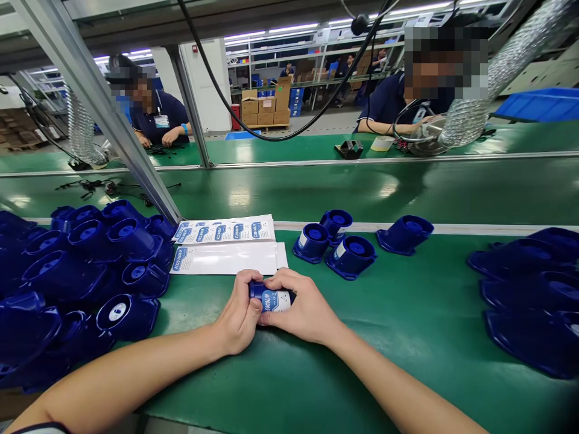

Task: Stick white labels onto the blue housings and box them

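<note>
Green desk [407, 313]: both hands, left [237, 316] and right [305, 310], pinch one labelled blue cap [271, 298]; three labelled caps [332, 244] at 1 o'clock, unlabelled pile [76, 271] at 9.

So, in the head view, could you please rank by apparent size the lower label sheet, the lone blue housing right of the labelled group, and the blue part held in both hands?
1. Lower label sheet, clearly largest.
2. Lone blue housing.
3. Held blue part, mostly hidden between the left hand and right hand, so its rank below the housing is unsure.
</note>
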`<state>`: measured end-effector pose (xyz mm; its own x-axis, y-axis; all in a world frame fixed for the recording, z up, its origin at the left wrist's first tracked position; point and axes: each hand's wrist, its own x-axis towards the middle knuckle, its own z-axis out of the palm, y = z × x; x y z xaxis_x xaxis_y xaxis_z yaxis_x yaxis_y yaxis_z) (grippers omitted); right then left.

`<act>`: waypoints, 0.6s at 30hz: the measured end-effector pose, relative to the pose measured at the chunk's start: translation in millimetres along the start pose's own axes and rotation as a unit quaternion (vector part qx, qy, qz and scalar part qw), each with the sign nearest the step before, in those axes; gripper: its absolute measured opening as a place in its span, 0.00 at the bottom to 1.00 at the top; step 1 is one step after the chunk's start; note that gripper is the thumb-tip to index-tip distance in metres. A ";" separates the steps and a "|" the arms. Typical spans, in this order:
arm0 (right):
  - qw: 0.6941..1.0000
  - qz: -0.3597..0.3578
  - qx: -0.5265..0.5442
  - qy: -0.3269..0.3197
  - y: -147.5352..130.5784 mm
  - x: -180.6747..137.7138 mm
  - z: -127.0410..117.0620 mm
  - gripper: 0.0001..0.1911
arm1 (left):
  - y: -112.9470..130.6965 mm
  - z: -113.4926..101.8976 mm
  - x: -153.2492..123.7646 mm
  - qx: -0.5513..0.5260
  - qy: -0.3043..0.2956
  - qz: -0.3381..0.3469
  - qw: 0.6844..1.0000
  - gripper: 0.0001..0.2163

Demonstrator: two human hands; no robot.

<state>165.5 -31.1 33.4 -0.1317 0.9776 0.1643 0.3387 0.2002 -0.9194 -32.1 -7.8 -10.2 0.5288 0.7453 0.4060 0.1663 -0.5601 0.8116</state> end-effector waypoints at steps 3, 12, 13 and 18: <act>0.997 0.054 0.052 -0.011 -1.5 2.7 -3.2 0.22 | 1.3 -0.5 0.7 0.010 -0.005 0.018 1.000 0.21; 0.983 0.149 0.099 -0.051 -2.1 13.3 -14.6 0.18 | 1.8 -3.0 1.6 0.034 -0.026 0.067 0.997 0.20; 0.981 0.155 0.103 -0.056 -0.8 15.3 -15.3 0.17 | 1.8 -3.7 2.0 0.037 -0.029 0.073 0.996 0.20; 0.970 0.183 0.134 -0.086 5.0 24.2 -18.3 0.17 | 4.4 -7.5 3.6 0.052 -0.051 0.089 0.993 0.19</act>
<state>181.1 -5.2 39.3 -0.2091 0.9502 -0.2311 0.1406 -0.2047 -0.9687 -35.8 -4.9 -2.1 0.6375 0.5940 0.4907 0.1447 -0.7179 0.6809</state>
